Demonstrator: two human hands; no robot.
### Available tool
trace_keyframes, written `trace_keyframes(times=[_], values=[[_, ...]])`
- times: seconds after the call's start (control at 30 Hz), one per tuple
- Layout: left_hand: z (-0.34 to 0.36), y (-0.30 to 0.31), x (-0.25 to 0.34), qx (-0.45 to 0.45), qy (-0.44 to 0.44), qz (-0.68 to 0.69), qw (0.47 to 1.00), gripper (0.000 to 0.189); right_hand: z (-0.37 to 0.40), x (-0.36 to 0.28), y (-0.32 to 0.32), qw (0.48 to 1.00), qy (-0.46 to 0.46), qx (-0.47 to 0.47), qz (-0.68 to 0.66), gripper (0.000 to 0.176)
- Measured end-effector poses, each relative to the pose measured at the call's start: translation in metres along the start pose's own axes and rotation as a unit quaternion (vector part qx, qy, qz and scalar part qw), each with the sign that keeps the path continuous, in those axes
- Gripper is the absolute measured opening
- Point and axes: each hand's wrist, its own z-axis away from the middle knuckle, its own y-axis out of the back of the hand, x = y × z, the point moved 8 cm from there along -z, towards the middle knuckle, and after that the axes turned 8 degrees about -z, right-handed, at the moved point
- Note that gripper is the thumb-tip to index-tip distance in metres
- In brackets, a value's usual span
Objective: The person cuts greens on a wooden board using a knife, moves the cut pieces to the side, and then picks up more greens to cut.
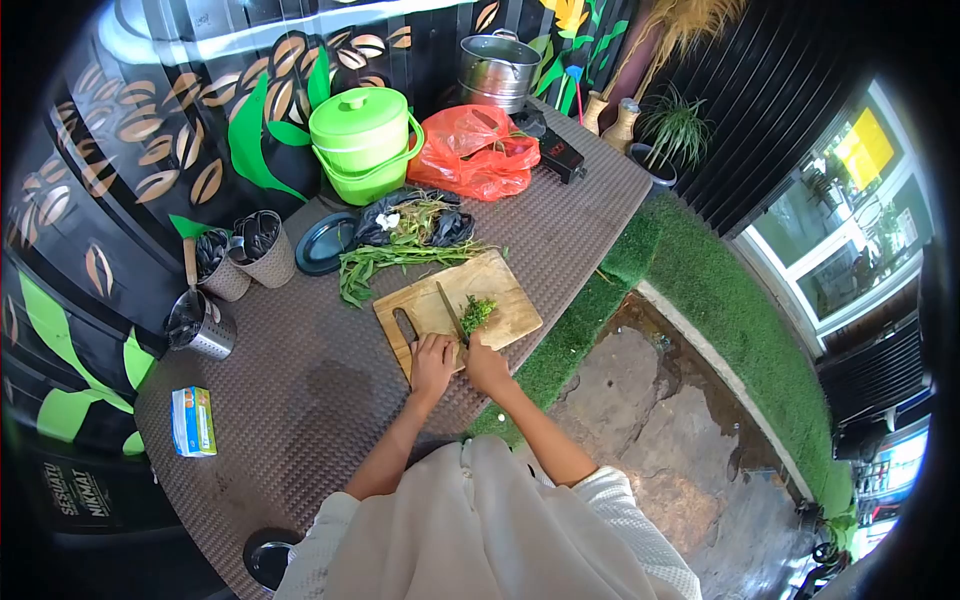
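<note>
A wooden cutting board [510, 285] with a handle slot lies near the table's front edge. My right hand [487, 368] is closed around the handle of a knife [449, 308], whose blade points away from me across the board. Chopped green leaves [478, 312] sit in a small heap just right of the blade. My left hand [433, 360] rests on the board left of the knife, fingers bent and close together; whatever is under them is hidden. Behind the board lies a bunch of leafy green stems [385, 262], partly beside a black plastic bag [450, 225] with trimmings on it.
Toward the back stand a green lidded bucket [360, 140], a red plastic bag [475, 150], a steel pot [498, 75] and a black device [555, 150]. Left are a dark plate [325, 243], cutlery holders [265, 255] and a tissue pack [193, 422]. An ashtray-like dish [268, 558] sits near me.
</note>
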Motion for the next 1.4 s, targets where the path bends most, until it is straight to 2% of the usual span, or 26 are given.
trace_keyframes(times=[0.2, 0.27, 0.4, 0.47, 0.6, 0.67, 0.77, 0.87, 1.0, 1.2, 1.3, 1.4], values=[[-0.001, 0.003, -0.002, 0.016, 0.007, 0.008, 1.000, 0.006, 0.020, -0.002, -0.011, 1.000, -0.014, -0.014, 0.008, 0.037], [-0.001, 0.004, -0.001, 0.018, 0.009, 0.007, 1.000, 0.004, 0.016, 0.003, -0.022, 0.998, -0.052, 0.012, -0.030, 0.036], [0.000, 0.000, -0.004, 0.004, 0.016, 0.008, 1.000, 0.006, -0.003, -0.001, -0.011, 1.000, -0.018, -0.004, -0.005, 0.034], [-0.001, -0.002, -0.004, -0.007, 0.019, 0.000, 1.000, 0.008, -0.009, 0.000, -0.003, 1.000, 0.000, -0.010, -0.029, 0.028], [0.000, 0.002, -0.004, 0.021, 0.018, 0.020, 0.999, 0.004, 0.011, 0.001, -0.005, 1.000, -0.001, -0.005, -0.027, 0.027], [-0.001, 0.003, -0.004, 0.022, 0.015, 0.017, 0.999, 0.005, 0.019, 0.003, -0.018, 0.999, -0.033, -0.004, -0.022, 0.037], [0.001, 0.006, 0.001, 0.031, -0.004, 0.013, 0.999, 0.005, 0.014, 0.000, -0.018, 0.999, -0.026, 0.027, -0.021, 0.034], [0.001, 0.006, 0.006, 0.036, -0.032, -0.008, 0.999, 0.006, -0.008, 0.005, -0.014, 1.000, -0.004, -0.004, -0.028, 0.034], [0.000, 0.004, 0.002, 0.019, -0.009, 0.007, 1.000, 0.005, 0.001, -0.001, -0.005, 0.999, 0.006, -0.027, -0.039, 0.035], [-0.001, 0.003, -0.002, 0.014, 0.009, 0.019, 1.000, 0.006, 0.016, -0.005, -0.024, 0.999, -0.050, 0.010, -0.017, 0.037], [0.001, 0.009, 0.002, 0.027, 0.008, 0.001, 1.000, 0.007, 0.003, -0.008, -0.014, 1.000, 0.002, 0.005, -0.025, 0.037], [0.002, 0.014, 0.006, 0.054, 0.006, -0.002, 0.999, 0.007, 0.002, -0.004, -0.003, 0.999, -0.012, -0.013, -0.035, 0.032]])
